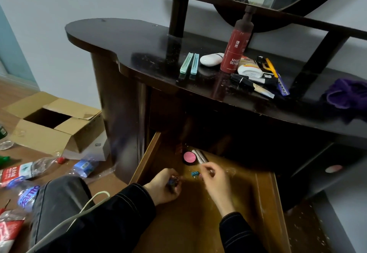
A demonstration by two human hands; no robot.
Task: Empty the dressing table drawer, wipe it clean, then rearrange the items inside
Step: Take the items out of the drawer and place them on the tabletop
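Our left hand [164, 186] is curled round a small bunch of binder clips [174, 181] (blue bodies, wire loops poking out). We judge they are gathered in the palm so that several leave in one trip. Our right hand [213, 177] hovers just beside it, fingers bent over a loose blue clip [195, 174]. Blur hides the fingertips, so we cannot tell whether they pinch anything.

Both hands are inside the drawer [148, 155], which is pulled out low under the tabletop [129, 40]. Further back on its floor lie a pink compact [189, 157] and two tubes [200, 156] touching it.

Up top, cosmetics [256, 75] cluster round a red bottle [235, 52], probably parked there while the drawer is emptied. A purple cloth [347, 93] lies well apart at the right, likely for wiping.
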